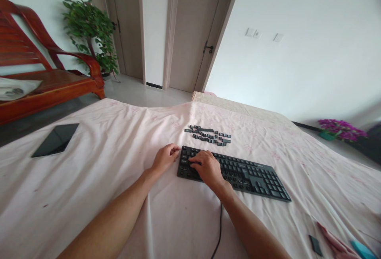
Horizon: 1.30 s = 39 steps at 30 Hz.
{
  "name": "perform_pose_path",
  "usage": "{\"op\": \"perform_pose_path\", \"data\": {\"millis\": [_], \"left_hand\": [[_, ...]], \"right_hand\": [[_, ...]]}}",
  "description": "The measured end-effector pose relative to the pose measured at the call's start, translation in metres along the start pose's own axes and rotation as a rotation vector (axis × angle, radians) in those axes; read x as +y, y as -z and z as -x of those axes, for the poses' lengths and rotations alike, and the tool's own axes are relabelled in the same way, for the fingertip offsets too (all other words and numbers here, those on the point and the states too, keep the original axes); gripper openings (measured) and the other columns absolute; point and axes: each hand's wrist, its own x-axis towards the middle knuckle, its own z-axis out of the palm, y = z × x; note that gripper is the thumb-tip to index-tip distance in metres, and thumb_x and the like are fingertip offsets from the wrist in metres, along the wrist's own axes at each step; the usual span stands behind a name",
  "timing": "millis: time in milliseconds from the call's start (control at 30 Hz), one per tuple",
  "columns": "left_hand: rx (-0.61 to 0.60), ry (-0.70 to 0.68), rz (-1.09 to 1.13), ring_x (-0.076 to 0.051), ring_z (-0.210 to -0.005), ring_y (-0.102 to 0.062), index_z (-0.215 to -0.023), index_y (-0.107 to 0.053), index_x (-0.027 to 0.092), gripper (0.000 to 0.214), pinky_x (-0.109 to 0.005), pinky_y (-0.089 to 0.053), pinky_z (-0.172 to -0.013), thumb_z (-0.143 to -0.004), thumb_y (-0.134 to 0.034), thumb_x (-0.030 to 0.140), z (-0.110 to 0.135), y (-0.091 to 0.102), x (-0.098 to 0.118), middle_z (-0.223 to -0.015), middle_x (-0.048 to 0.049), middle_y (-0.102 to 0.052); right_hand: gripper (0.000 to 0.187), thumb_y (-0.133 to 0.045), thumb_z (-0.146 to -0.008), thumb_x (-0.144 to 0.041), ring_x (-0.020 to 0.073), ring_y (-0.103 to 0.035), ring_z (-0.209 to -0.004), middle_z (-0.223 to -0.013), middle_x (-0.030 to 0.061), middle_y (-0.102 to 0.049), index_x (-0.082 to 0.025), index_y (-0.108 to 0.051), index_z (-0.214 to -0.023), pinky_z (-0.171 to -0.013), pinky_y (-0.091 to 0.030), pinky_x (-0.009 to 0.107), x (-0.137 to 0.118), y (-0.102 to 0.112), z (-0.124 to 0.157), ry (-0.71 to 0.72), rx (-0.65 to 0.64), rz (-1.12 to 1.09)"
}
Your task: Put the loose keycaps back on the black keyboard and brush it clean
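A black computer keyboard (262, 181) lies at a slant on the pink bed sheet, with dark open spots where keycaps are off in its lower rows. Over its left part is my right hand (208, 167), thumb and index finger curled together at the keys; whatever is between them is hidden. Beside the keyboard's left end, my left hand (166, 159) rests with its fingers drawn in, fingertips near the keyboard's corner. What it holds, if anything, is too small to tell. Several loose black keycaps (205, 136) lie in rough rows just beyond the keyboard, among them a long space bar (206, 130).
A dark tablet (56, 140) lies at the left on the pink sheet (119, 211). The keyboard's cable (220, 227) runs toward me under my right forearm. At lower right are a small black object (315, 245), a reddish cloth (336, 243) and something blue (361, 249).
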Motion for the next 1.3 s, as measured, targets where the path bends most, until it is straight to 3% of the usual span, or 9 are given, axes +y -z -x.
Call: {"op": "perform_pose_path", "data": {"millis": [333, 600, 700, 900, 1300], "left_hand": [[0.009, 0.001, -0.061, -0.014, -0.074, -0.063, -0.098, -0.066, 0.019, 0.027, -0.022, -0.048, -0.065, -0.077, -0.049, 0.025, 0.002, 0.002, 0.006, -0.087, -0.0030, -0.071], [-0.001, -0.023, -0.076, -0.014, -0.073, -0.063, -0.096, -0.066, 0.019, 0.026, -0.022, -0.047, -0.067, -0.077, -0.050, 0.025, 0.002, 0.003, 0.008, -0.087, -0.0025, -0.071], [0.005, -0.028, -0.088, -0.014, -0.075, -0.063, -0.096, -0.066, 0.019, 0.026, -0.022, -0.047, -0.069, -0.077, -0.050, 0.025, 0.002, 0.003, 0.007, -0.089, -0.0026, -0.071], [0.007, -0.036, -0.094, -0.015, -0.078, -0.063, -0.096, -0.067, 0.019, 0.026, -0.023, -0.047, -0.071, -0.077, -0.051, 0.025, 0.002, 0.003, 0.006, -0.090, -0.0032, -0.071], [-0.006, -0.038, -0.071, -0.015, -0.076, -0.063, -0.096, -0.067, 0.019, 0.025, -0.023, -0.047, -0.070, -0.078, -0.050, 0.022, 0.002, 0.003, 0.006, -0.089, -0.0024, -0.071]], "right_hand": [[0.020, -0.061, -0.084, -0.026, 0.0171, -0.054, -0.084, -0.088, 0.0004, -0.066, -0.032, -0.071, -0.100, -0.074, -0.041, 0.026, -0.010, 0.004, 0.006, 0.042, -0.044, 0.111], [0.022, -0.049, -0.090, -0.021, 0.0162, -0.052, -0.078, -0.080, 0.0022, -0.063, -0.027, -0.071, -0.090, -0.069, -0.038, 0.026, -0.020, 0.002, 0.013, 0.077, -0.021, 0.220], [0.025, -0.047, -0.090, -0.016, 0.0172, -0.050, -0.080, -0.081, 0.0035, -0.062, -0.027, -0.069, -0.096, -0.070, -0.037, 0.027, -0.023, 0.001, 0.018, 0.093, -0.012, 0.259], [0.033, -0.048, -0.088, -0.012, 0.0176, -0.048, -0.083, -0.089, 0.0033, -0.063, -0.030, -0.066, -0.109, -0.073, -0.039, 0.027, -0.019, -0.004, 0.022, 0.093, 0.016, 0.182], [0.019, -0.051, -0.090, -0.023, 0.0157, -0.052, -0.084, -0.086, 0.0024, -0.063, -0.025, -0.070, -0.093, -0.076, -0.041, 0.025, -0.010, -0.011, 0.020, 0.025, 0.093, 0.057]]}}
